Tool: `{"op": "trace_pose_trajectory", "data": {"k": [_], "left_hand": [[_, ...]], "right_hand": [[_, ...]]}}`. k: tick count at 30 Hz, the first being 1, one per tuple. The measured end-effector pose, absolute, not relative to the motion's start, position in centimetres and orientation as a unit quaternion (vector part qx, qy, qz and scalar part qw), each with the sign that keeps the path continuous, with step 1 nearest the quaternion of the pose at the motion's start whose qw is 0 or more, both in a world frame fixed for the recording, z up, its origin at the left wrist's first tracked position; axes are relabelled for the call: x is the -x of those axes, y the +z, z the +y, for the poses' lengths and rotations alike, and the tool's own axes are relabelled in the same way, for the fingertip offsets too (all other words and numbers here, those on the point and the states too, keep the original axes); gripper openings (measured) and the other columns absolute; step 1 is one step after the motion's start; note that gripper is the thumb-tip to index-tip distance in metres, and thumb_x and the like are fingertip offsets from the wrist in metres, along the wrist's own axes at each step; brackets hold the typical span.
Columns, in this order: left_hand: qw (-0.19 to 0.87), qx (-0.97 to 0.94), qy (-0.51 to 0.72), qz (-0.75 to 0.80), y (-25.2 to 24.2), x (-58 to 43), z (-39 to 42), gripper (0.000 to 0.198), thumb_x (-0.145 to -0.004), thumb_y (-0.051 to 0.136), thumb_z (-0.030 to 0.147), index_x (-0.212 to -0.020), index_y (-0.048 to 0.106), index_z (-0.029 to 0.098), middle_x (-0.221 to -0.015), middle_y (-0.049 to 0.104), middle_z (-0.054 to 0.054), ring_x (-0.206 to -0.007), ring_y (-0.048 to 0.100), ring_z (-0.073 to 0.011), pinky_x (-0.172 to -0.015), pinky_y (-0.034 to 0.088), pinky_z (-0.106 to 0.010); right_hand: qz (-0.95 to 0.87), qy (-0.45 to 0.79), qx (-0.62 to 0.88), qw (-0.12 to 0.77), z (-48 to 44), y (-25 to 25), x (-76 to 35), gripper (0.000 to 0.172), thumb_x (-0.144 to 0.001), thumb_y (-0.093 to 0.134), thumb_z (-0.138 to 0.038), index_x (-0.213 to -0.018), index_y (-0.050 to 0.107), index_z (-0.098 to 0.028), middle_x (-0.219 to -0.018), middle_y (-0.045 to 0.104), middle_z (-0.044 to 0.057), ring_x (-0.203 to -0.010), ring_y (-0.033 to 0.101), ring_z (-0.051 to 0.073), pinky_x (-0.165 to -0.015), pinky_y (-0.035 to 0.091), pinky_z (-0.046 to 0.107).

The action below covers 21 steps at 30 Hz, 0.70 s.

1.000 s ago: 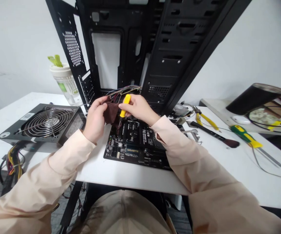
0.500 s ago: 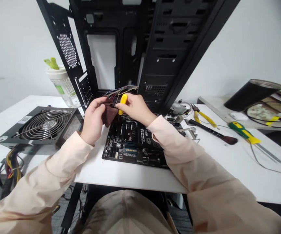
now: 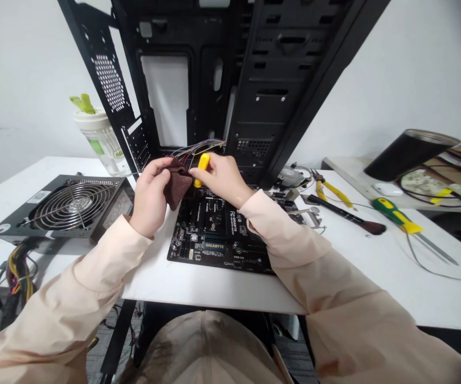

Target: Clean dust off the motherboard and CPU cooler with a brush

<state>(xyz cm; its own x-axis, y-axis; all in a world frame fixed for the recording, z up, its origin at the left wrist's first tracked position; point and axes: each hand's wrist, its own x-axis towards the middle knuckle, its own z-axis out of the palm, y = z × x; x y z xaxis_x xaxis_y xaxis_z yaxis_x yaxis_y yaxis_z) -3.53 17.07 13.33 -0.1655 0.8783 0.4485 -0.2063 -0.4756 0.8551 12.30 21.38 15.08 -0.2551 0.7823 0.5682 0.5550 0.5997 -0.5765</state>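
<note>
Clear lidded cup [image 3: 101,140], black cylindrical container [image 3: 408,156]

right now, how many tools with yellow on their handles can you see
3: a yellow-handled tool in the right hand, pliers on the table right of the case, and a green-and-yellow screwdriver farther right. Others may be hidden.

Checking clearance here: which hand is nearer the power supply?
Left. The left hand, holding brown cloth, is just right of the power supply; the right hand, holding a yellow-handled tool, is farther right.
</note>
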Motion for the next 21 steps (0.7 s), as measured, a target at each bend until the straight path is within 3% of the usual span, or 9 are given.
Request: {"op": "trace_pose_trajectory", "data": {"k": [6,13,21], "left_hand": [[0.382,-0.533,0.676,0.335,13.11,3.62,17.24,0.024,-0.072,0.059,0.027,-0.094,0.063,0.020,-0.097,0.066,-0.002,-0.088,0.062,-0.0174,-0.077,0.050,-0.028],[0.359,-0.584,0.644,0.340,13.17,3.51,16.97,0.022,-0.076,0.058,0.027,-0.097,0.062,0.019,-0.101,0.066,-0.003,-0.100,0.061,-0.0198,-0.096,0.046,-0.036],[0.306,-0.640,0.628,0.320,13.05,3.50,16.79,0.021,-0.082,0.057,0.027,-0.102,0.062,0.020,-0.105,0.066,-0.003,-0.101,0.062,-0.0194,-0.096,0.047,-0.037]], "right_hand": [[-0.761,0.103,0.466,0.439,21.48,14.89,-12.16,0.022,-0.077,0.064,-0.032,-0.066,0.053,-0.015,-0.058,0.054,-0.002,-0.055,0.045,0.010,-0.059,0.033,0.023],[-0.771,0.084,0.453,0.439,21.60,15.00,-12.31,0.022,-0.078,0.065,-0.031,-0.067,0.053,-0.015,-0.060,0.055,-0.002,-0.055,0.046,0.010,-0.060,0.034,0.023],[-0.781,0.065,0.441,0.438,21.38,15.16,-12.44,0.017,-0.079,0.063,-0.027,-0.071,0.056,-0.015,-0.063,0.058,-0.001,-0.059,0.051,0.012,-0.064,0.036,0.024]]}}
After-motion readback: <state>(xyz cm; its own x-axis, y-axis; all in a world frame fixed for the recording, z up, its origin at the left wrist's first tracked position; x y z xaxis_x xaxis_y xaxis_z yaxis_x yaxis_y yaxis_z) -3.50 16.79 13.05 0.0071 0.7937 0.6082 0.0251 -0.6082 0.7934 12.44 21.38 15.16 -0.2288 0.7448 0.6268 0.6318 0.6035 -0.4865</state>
